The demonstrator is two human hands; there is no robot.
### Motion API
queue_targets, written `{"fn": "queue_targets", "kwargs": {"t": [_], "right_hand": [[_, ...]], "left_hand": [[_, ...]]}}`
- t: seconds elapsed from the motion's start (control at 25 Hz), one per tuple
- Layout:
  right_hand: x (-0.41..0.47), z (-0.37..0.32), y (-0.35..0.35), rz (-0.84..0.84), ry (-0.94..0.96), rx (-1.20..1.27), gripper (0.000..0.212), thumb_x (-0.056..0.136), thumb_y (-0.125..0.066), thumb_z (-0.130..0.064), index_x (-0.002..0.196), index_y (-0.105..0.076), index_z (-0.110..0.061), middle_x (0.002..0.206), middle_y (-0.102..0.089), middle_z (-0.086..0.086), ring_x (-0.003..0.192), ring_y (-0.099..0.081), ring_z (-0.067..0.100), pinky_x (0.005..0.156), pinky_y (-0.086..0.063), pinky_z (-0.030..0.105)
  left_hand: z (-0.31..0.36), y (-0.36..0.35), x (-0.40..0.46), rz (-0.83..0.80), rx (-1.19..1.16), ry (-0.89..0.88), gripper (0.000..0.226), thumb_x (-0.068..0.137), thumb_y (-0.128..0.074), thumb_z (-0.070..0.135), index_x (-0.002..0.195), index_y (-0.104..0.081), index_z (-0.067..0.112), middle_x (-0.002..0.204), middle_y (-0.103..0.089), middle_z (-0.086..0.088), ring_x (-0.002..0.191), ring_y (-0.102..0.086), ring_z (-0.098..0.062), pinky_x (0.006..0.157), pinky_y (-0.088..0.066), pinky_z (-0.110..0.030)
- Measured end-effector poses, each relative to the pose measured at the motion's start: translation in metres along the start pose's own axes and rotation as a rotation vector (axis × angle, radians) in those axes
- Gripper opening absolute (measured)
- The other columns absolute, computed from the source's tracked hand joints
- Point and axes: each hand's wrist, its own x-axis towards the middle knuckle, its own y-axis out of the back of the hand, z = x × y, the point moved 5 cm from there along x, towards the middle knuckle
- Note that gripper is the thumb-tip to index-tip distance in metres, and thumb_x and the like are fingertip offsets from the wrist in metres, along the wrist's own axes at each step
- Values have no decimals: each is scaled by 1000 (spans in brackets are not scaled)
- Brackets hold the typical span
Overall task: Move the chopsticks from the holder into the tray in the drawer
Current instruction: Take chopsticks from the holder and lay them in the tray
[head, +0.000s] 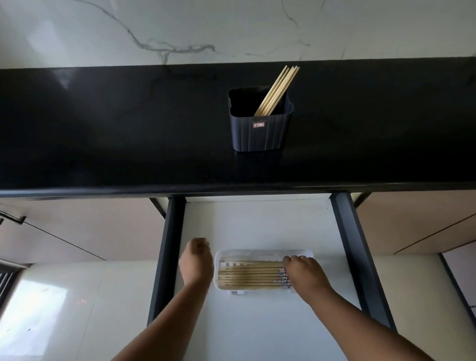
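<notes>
Both hands reach into the open drawer (246, 339) at the tray (226, 255).
Right hand (305, 274) rests curled on the right ends of chopsticks in the tray (251, 276); whether it pinches one I cannot tell. Left hand (196, 260), loosely curled, holds nothing beside the tray's left edge. More chopsticks (276, 93) lean in the holder (257, 130) on the far bench (120, 129).
</notes>
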Motion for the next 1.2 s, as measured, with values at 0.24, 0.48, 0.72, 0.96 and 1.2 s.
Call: {"fn": "queue_targets", "kwargs": {"t": [0.24, 0.48, 0.72, 0.96, 1.2], "right_hand": [[26, -7, -3, -6, -5, 7, 37, 80, -49, 8, 113, -55, -5, 110, -66, 12, 103, -63, 32, 84, -48, 37], [18, -4, -8, 91, 5, 211, 38, 83, -49, 4, 118, -58, -9, 117, -62, 9, 107, -61, 29, 88, -46, 36], [-9, -17, -30, -67, -96, 380, 99, 81, 9, -72, 150, -25, -9, 161, -15, 7, 148, -15, 21, 120, -12, 36], [-2, -19, -40, -80, -149, 396, 116, 61, 22, -75, 153, -12, -12, 162, -6, 5, 149, -7, 21, 121, -10, 41], [-7, -17, -39, -84, -120, 342, 127, 51, 35, -78, 153, -8, -16, 162, -6, 3, 150, -2, 21, 120, -3, 44]], "left_hand": [[-22, -73, -50, -699, 840, -554, 70, 97, -28, 55, 152, -21, 12, 161, -14, -7, 149, -12, -22, 120, -10, -32], [-40, -83, -46, -780, 1057, -441, 85, 93, -14, 66, 153, 2, 7, 161, 11, -10, 149, 9, -21, 122, 2, -38], [-30, -81, -54, -688, 1027, -488, 125, 57, 18, 81, 152, 3, 2, 160, 14, -15, 149, 10, -25, 119, 6, -37], [-33, -87, -56, -692, 1015, -420, 126, 56, 17, 82, 153, -1, 3, 161, 3, -14, 150, 0, -25, 122, 2, -40], [-32, -90, -54, -690, 1023, -411, 125, 60, 14, 82, 152, -3, -2, 160, -3, -20, 150, -4, -28, 121, 1, -38]]}}
